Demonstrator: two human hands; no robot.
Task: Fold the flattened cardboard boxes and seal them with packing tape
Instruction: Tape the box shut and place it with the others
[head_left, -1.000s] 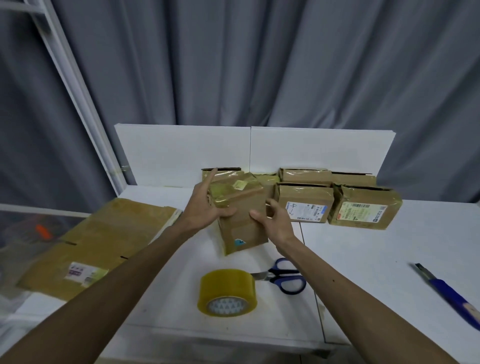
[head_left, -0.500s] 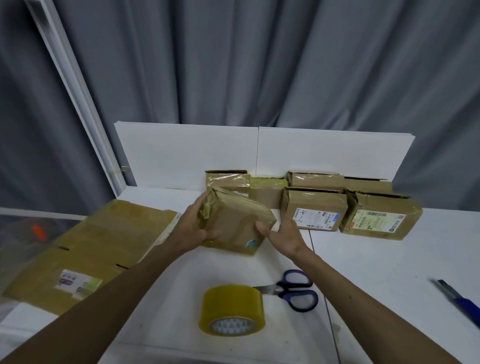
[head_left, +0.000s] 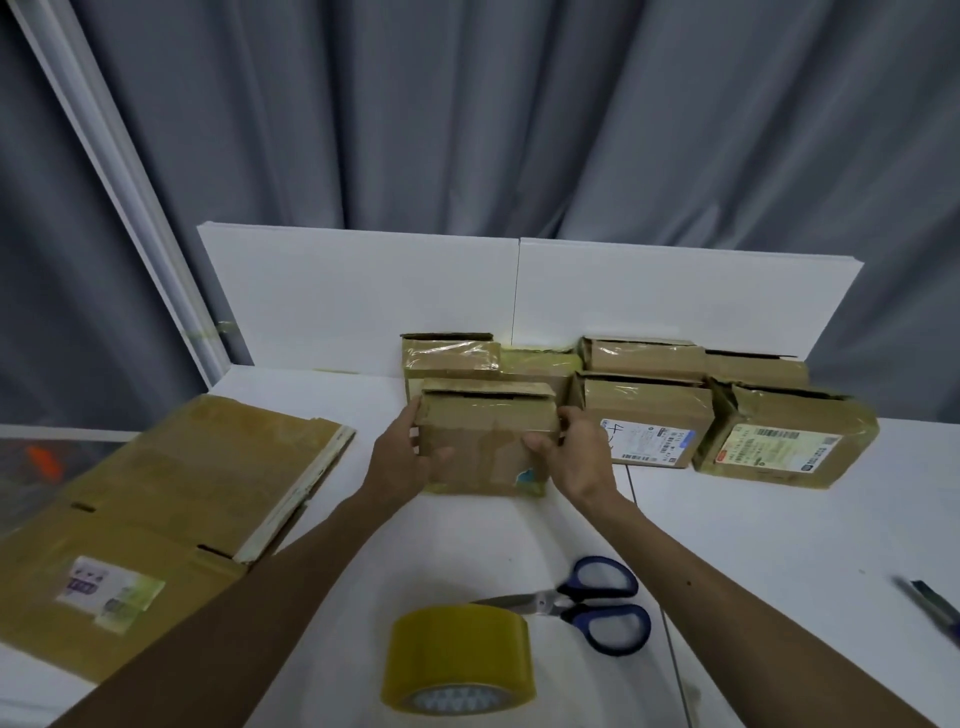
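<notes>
A person's two bare hands hold a small taped cardboard box (head_left: 485, 441) upright near the far edge of a white table (head_left: 779, 545); the left hand (head_left: 405, 460) clasps its left side, fingers curled round the back, and the right hand (head_left: 576, 460) pinches its right side, thumb on the front; the box seems to rest on the table, just before a row of finished boxes (head_left: 644, 415) lined against white boards (head_left: 363, 296) at the far edge, likely being added to that row; a stack of flattened cardboard (head_left: 171, 499) waits at the left edge for folding; a roll of packing tape (head_left: 460, 660) and blue-handled scissors (head_left: 587, 603) lie at the near edge, within easy reach; a utility knife (head_left: 930, 605) lies at the right edge.
</notes>
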